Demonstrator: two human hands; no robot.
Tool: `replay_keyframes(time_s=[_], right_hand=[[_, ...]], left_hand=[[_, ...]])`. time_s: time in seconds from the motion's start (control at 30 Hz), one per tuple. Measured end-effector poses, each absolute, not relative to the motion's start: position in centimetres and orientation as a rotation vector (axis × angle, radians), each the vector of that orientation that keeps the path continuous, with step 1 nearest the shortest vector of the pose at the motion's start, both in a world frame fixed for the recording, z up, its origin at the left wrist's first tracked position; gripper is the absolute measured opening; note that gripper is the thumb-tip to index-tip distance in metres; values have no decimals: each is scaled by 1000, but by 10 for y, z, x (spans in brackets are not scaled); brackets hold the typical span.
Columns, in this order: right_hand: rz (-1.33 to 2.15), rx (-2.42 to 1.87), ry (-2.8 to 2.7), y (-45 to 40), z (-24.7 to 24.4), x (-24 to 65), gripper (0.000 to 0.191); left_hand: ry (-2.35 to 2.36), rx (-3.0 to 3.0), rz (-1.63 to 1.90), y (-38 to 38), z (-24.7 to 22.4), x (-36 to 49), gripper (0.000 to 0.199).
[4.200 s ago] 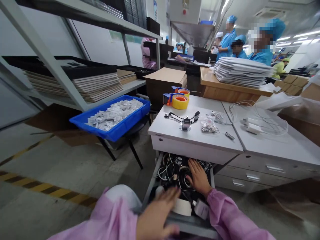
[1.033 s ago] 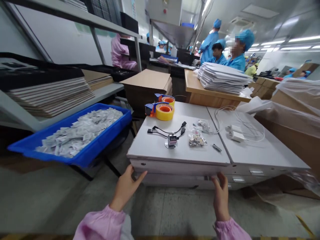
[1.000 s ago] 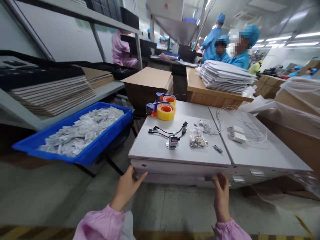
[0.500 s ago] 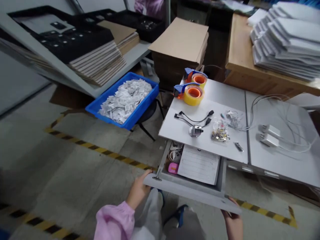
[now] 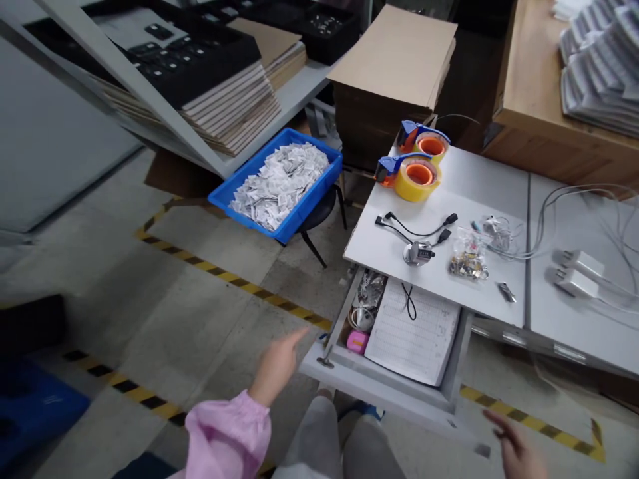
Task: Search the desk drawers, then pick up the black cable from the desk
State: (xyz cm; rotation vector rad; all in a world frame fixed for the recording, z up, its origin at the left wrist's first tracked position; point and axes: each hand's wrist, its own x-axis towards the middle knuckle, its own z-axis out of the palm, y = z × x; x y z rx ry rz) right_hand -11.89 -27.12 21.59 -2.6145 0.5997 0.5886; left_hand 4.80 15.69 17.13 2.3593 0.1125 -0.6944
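Note:
A grey drawer (image 5: 384, 394) stands pulled out from under the white cabinet top (image 5: 379, 246). Inside lie a printed sheet pad (image 5: 414, 336), a pink item (image 5: 357, 341) and coiled white cables (image 5: 367, 303). My left hand (image 5: 277, 364) hovers just left of the drawer's front corner, fingers apart, holding nothing. My right hand (image 5: 514, 447) is below the drawer's right front corner, off the drawer, fingers loose and empty. On the cabinet top sit a tally counter (image 5: 418, 253), black cables (image 5: 417, 231) and a small bag of parts (image 5: 464, 256).
Two tape dispensers (image 5: 417, 174) stand at the top's far edge; white chargers (image 5: 574, 273) with cords lie right. A blue bin of white packets (image 5: 279, 183) rests on a stool at left. Shelves with cardboard stacks (image 5: 224, 113) and a box pile (image 5: 394, 73) stand behind. Yellow-black floor tape (image 5: 219, 273) crosses the floor.
The lower drawer was shut and the top drawer pulled open. Since half a second ago the drawer came out further and both hands let go of its front.

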Motion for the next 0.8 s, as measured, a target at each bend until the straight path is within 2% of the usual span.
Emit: replay_keyframes(time_s=[0.03, 0.1, 0.2, 0.33, 0.43, 0.5, 0.63, 0.73, 0.8], right_hand=[[436, -2657, 714, -267, 224, -104, 36], [222, -2617, 496, -241, 229, -66, 32], [225, -2535, -57, -170, 204, -3, 33], [358, -2831, -371, -98, 155, 53, 50], [310, -2969, -444, -97, 147, 57, 48], [196, -3028, -432, -113, 156, 46, 42], [73, -3004, -224, -157, 182, 20, 42], [93, -2921, 13, -188, 194, 10, 42], [130, -2881, 106, -202, 197, 9, 44]], left_hand=[[19, 2417, -541, 148, 184, 59, 44], [-241, 2414, -361, 118, 205, 80, 37], [-758, 2410, -374, 64, 211, 108, 37], [-1205, 2646, -459, 24, 179, 135, 61], [-1432, 2702, -420, 23, 154, 146, 72], [-1485, 2722, -280, 26, 145, 150, 61], [-1557, 2696, -86, 28, 136, 156, 30], [-1623, 2605, -14, 26, 126, 160, 23], [-1645, 2572, -29, 25, 120, 161, 28]])
